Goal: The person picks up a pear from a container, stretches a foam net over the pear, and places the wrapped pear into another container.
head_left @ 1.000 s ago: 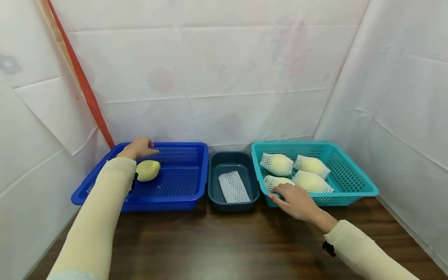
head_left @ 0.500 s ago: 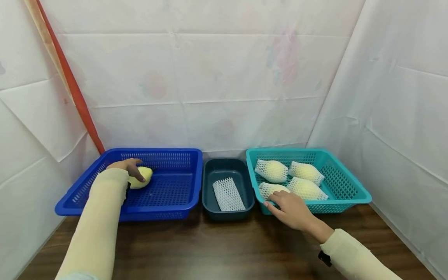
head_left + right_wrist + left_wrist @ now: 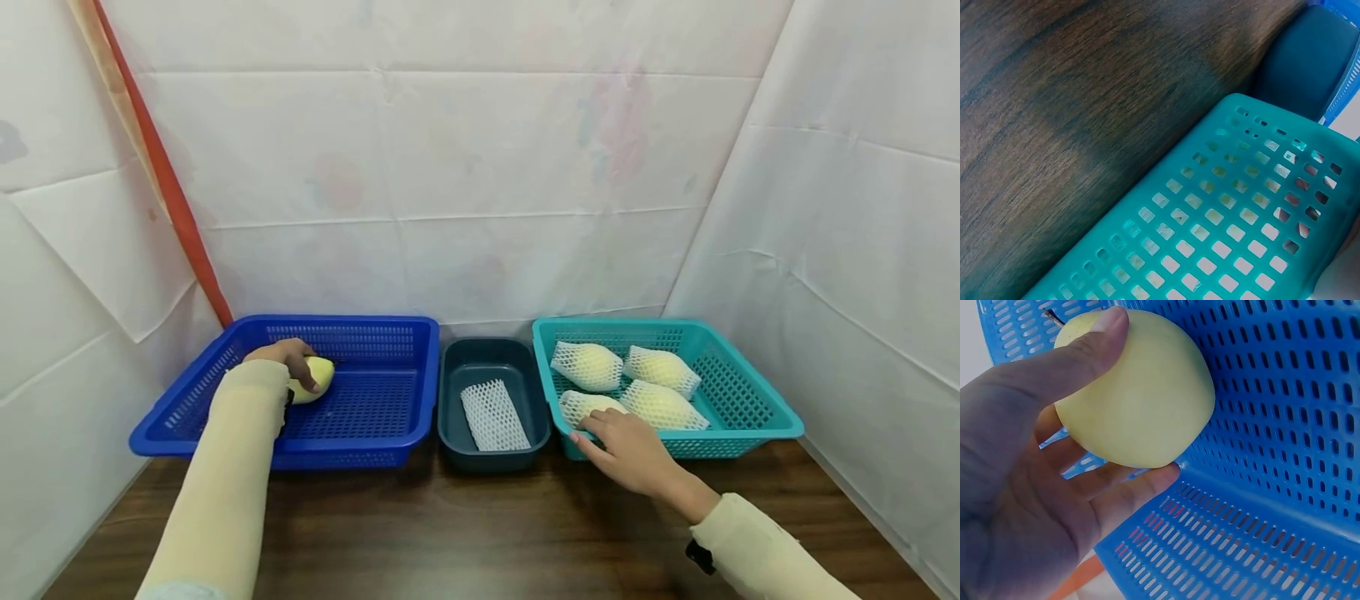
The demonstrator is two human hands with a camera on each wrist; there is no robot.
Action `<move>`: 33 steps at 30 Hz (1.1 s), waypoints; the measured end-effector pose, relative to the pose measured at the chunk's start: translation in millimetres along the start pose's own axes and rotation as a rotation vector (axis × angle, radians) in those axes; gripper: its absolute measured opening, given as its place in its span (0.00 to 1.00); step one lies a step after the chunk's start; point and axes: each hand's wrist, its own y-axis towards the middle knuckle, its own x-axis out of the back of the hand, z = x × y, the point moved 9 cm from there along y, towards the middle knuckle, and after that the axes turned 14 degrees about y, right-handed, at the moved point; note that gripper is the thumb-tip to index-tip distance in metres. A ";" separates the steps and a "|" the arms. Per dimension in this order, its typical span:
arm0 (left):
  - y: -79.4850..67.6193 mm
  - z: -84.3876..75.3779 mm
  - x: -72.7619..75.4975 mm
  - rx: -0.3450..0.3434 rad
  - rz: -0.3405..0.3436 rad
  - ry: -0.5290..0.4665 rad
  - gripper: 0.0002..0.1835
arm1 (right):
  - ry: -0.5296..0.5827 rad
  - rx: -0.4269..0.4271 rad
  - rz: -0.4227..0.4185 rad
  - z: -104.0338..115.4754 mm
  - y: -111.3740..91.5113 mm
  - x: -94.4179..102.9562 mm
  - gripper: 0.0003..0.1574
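In the left wrist view my left hand (image 3: pixel 1054 469) grips a pale yellow-green pear (image 3: pixel 1141 394), the thumb across its top near the dark stem and the fingers underneath. The head view has this pear (image 3: pixel 318 379) inside the left part of the blue basket (image 3: pixel 375 454), partly covered by the left hand (image 3: pixel 285 360). My right hand (image 3: pixel 626 446) rests at the front left corner of the teal basket (image 3: pixel 738 433), fingers loosely bent over the rim beside a pear in a white foam net (image 3: pixel 588 407). Little of that hand shows in the right wrist view.
Several netted pears (image 3: pixel 588 367) lie in the teal basket. Between the baskets stands a dark teal tray (image 3: pixel 495 461) with flat white foam netting (image 3: pixel 495 417) in it. White cloth (image 3: pixel 480 167) hangs behind and at the sides. The brown wooden table (image 3: pixel 450 533) extends in front.
My left hand has come down from above the pear and taken hold of it. The right hand stays at the teal basket's rim. The head view has shifted slightly.
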 end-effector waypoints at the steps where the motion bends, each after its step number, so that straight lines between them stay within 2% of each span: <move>1: 0.5 -2.0 0.4 -0.015 -0.002 0.014 0.49 | -0.003 -0.001 0.000 0.0 0.0 0.4 0.15; 6: -3.7 -17.6 4.9 -0.142 -0.019 0.106 0.43 | 0.003 -0.004 0.018 0.9 -0.6 -1.1 0.16; 10: -12.7 -30.3 19.3 -0.220 -0.079 0.155 0.40 | 0.014 0.008 0.024 1.9 -0.2 -0.8 0.14; 15: -26.4 -42.8 41.9 -0.270 -0.170 0.130 0.41 | 0.033 0.004 0.019 1.3 0.8 2.5 0.13; 21: -44.4 -60.1 57.6 -0.350 -0.238 0.062 0.40 | 0.131 -0.038 0.006 -1.7 0.3 7.1 0.18; 28: -67.7 -86.7 66.8 -0.438 -0.327 -0.003 0.41 | 0.302 -0.124 -0.041 -6.6 5.9 12.3 0.23; 33: -80.4 -109.1 65.2 -0.486 -0.360 -0.079 0.44 | 0.369 -0.100 -0.073 1.1 19.1 22.2 0.28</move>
